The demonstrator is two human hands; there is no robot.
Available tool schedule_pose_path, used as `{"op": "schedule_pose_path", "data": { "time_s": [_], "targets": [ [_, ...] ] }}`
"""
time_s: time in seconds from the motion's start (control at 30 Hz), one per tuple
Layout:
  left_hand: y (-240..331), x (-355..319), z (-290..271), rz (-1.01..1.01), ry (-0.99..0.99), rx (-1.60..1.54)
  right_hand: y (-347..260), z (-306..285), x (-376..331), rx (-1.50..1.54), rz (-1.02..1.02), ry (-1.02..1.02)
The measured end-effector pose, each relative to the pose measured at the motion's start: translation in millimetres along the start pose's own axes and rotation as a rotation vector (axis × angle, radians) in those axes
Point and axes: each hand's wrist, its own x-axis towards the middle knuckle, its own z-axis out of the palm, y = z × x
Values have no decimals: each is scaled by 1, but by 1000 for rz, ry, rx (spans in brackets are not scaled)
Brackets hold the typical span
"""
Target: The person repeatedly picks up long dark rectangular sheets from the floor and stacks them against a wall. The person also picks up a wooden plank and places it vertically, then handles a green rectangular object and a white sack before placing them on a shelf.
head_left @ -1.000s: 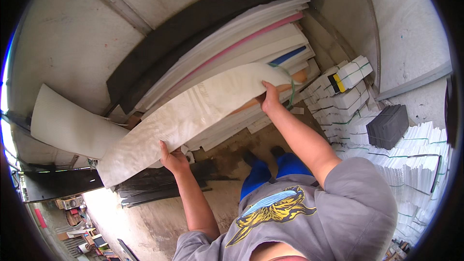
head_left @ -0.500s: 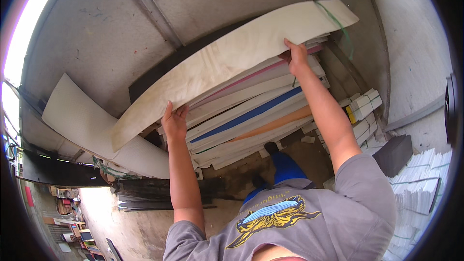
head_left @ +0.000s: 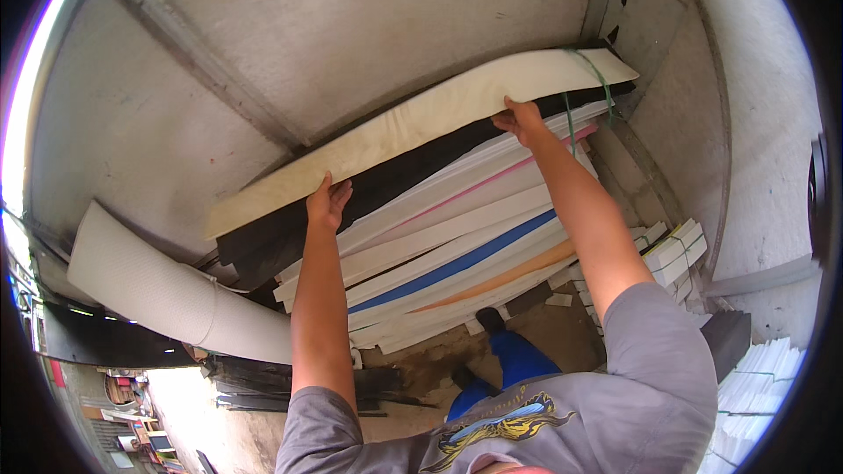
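A long cream foam-like sheet strip (head_left: pixel 413 125) lies slantwise along the top of a pile, on black sheets (head_left: pixel 378 171). A thin green string (head_left: pixel 597 75) crosses its right end. My left hand (head_left: pixel 328 202) is at the lower edge of the strip, thumb touching it, fingers spread in front of the black sheets. Farther right, my right hand (head_left: pixel 520 120) has its thumb tip at the same edge, its fingers stretched apart from the thumb below it. What lies behind the strip is hidden.
Below are stacked white strips (head_left: pixel 465 250) with a blue strip (head_left: pixel 457 262) and an orange one (head_left: pixel 500 274) among them. A rolled white textured sheet (head_left: pixel 167 290) leans at the left. Tied white bundles (head_left: pixel 755 386) stand at the right. A pale wall (head_left: pixel 421 17) rises behind.
The cream strip has come down against the pile, onto the black sheets, which now show below it. Both hands moved down with it, and their fingers are now clear of its lower edge.
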Motion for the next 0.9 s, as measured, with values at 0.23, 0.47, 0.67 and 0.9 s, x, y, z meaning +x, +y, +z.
{"op": "schedule_pose_path", "data": {
  "time_s": [0.23,0.47,0.67,0.9],
  "targets": [
    [-61,44,-14,-64,180,-22,40,-29,61,-238,190,68],
    [-46,59,10,-49,335,654,37,-33,86,-385,54,155],
    [-57,15,85,741,227,1755,35,-120,85,-1101,-509,1047],
    [-130,51,179,581,53,1994,24,-188,52,-652,-177,441]
  ]
}}
